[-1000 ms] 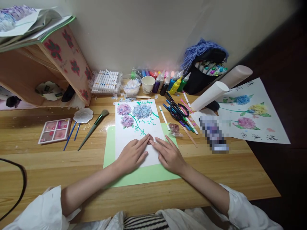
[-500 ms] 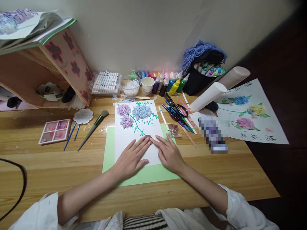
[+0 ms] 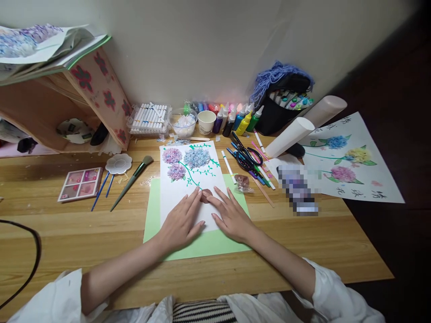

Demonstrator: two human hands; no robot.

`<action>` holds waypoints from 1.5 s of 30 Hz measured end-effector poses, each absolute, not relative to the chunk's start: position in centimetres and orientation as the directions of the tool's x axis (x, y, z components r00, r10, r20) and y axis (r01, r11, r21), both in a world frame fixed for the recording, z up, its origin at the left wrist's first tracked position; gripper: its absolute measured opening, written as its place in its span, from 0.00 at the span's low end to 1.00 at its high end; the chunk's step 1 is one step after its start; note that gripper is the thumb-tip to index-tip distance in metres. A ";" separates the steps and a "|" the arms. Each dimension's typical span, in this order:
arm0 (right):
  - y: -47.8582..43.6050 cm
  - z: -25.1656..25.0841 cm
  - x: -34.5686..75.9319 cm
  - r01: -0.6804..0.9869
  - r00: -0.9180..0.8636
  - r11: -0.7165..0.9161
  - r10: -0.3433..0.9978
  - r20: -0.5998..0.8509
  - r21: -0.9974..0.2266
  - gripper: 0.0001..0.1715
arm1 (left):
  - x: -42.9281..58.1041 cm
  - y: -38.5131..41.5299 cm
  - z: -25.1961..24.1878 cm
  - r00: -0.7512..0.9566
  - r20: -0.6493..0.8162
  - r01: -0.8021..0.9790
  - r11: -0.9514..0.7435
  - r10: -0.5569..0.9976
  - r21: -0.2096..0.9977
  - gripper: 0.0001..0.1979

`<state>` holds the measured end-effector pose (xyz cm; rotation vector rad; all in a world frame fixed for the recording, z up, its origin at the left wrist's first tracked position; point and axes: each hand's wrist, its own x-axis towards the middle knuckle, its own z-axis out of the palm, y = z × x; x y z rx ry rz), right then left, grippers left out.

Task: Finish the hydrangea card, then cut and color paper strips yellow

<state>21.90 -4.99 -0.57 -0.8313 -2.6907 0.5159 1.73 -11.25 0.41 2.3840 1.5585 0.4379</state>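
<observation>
A white sheet (image 3: 168, 199) bearing pink, purple and blue flower heads (image 3: 197, 158) and a green stem lies on light green paper (image 3: 198, 249). At the stem's lower end sits a flat brown piece of what looks like modelling clay (image 3: 205, 196). My left hand (image 3: 182, 220) rests on the sheet, fingers stretched out, its fingertips at the clay's left edge. From the right, my right hand (image 3: 232, 215) reaches across with spread fingers, the index fingertip touching the clay. Right of the sheet, more brown clay (image 3: 242, 181) lies in clear wrapping.
Behind the sheet stand a marker box (image 3: 150, 119), a bowl of shreds (image 3: 183, 124), a paper cup (image 3: 206, 121) and paint bottles (image 3: 243, 123). Scissors (image 3: 247, 157) lie among pens at right, near a second flower picture (image 3: 363, 179). A large brush (image 3: 133, 181) lies left.
My right index finger has moved left onto the clay, and my left fingertips have drawn back to its left edge. More of the brown clay shows now.
</observation>
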 end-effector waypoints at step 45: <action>-4.8 -0.4 23.4 0.446 -0.774 0.779 0.583 0.248 -0.440 0.23 | 1.9 -11.1 0.0 0.365 0.080 0.886 -0.373 0.927 0.277 0.29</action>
